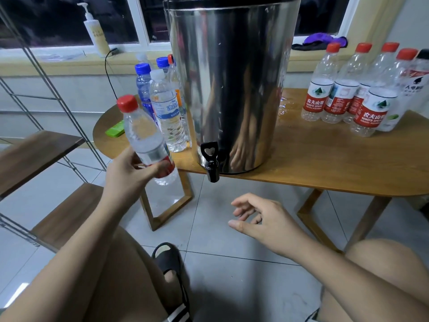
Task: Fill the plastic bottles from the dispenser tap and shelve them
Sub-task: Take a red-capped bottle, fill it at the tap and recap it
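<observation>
dispenser (232,77) mid-table (313,159) | bottles (162,108) left | bottles (362,89) right

The dispenser's (232,77) top runs off the upper edge. My left hand (130,173) covers much of the label on the bottle (144,135) I grip. Far left, an orange-labelled bottle (173,75) is partly hidden behind nearer bottles. The black-capped bottle (415,89) is cut by the right edge.

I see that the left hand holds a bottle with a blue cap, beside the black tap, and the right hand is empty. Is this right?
Not quite. The head view shows the cap is red, not blue. The rest holds: the left hand holds the bottle beside the black tap, and the right hand is empty.
</observation>
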Demonstrator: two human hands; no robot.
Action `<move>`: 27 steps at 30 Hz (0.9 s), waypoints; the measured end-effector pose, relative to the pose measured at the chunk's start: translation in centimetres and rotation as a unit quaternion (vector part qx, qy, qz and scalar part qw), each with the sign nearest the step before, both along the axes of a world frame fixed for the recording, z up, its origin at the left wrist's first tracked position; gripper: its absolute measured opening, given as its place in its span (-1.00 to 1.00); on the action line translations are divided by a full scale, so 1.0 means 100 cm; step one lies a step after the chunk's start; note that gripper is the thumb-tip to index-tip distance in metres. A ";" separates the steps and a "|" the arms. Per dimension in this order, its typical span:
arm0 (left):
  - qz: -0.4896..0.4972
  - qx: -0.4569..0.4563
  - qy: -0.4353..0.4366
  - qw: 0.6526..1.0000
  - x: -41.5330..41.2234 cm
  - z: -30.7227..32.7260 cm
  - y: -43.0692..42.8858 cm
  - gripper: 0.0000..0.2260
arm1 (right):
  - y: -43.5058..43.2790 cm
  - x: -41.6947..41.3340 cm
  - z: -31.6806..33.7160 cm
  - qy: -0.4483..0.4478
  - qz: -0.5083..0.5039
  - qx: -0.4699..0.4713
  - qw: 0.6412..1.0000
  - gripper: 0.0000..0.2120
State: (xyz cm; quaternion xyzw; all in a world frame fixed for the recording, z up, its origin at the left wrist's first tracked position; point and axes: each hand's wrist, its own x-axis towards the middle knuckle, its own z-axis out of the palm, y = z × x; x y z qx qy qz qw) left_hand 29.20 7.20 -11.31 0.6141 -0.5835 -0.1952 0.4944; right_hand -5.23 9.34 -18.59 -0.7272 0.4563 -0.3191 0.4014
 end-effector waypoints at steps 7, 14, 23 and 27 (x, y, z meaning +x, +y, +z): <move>0.011 -0.023 -0.009 1.000 -0.006 0.003 -0.053 -0.58 | -0.007 0.003 -0.006 0.028 -0.006 0.005 1.000 -0.70; 0.021 -0.049 -0.108 0.993 -0.007 0.000 -0.092 -0.49 | -0.007 0.003 -0.010 0.034 0.001 0.004 0.999 -0.72; 0.043 -0.040 -0.156 0.986 -0.005 -0.003 -0.118 -0.56 | -0.010 0.001 -0.009 0.032 -0.006 0.001 0.999 -0.74; 0.055 -0.034 -0.155 0.986 -0.003 -0.006 -0.110 -0.63 | -0.011 0.000 -0.007 0.021 -0.016 -0.005 1.000 -0.74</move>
